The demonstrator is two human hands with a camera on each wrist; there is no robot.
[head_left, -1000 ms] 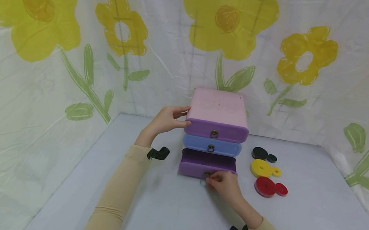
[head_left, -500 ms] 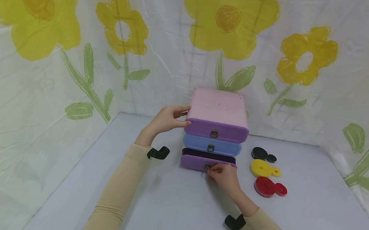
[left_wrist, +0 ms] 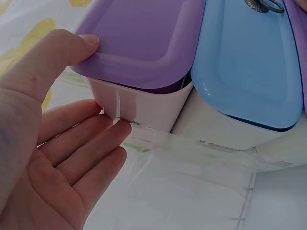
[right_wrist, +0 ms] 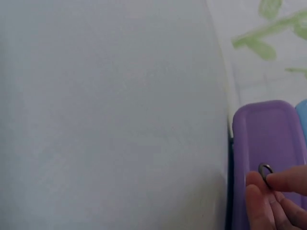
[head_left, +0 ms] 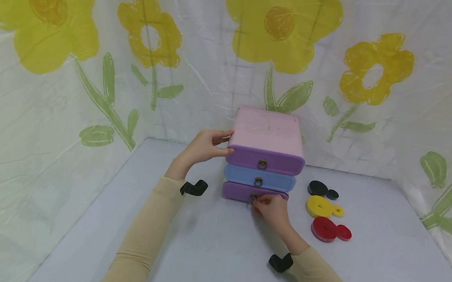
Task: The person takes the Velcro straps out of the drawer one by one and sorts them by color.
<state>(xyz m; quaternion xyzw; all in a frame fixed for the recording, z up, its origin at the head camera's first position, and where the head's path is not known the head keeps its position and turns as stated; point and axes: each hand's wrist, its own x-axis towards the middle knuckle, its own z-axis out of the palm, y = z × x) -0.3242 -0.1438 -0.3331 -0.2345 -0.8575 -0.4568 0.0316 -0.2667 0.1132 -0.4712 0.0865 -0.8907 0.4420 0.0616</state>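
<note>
A small drawer cabinet with a pink top stands on the table, its purple top drawer, blue middle drawer and purple bottom drawer stacked. My left hand holds the upper left corner. In the left wrist view its thumb lies on the top drawer's front, and the fingertips touch the pink side. My right hand pinches the metal ring pull of the bottom drawer between thumb and fingers. That drawer's front sits in line beneath the blue one.
Right of the cabinet lie pairs of flat discs, one large and one small: black, yellow and red. A white curtain with yellow flowers hangs behind the pale table.
The right hand has pushed the bottom drawer inward, from standing out with its inside showing to closed. The left hand has stayed at the cabinet's corner.
</note>
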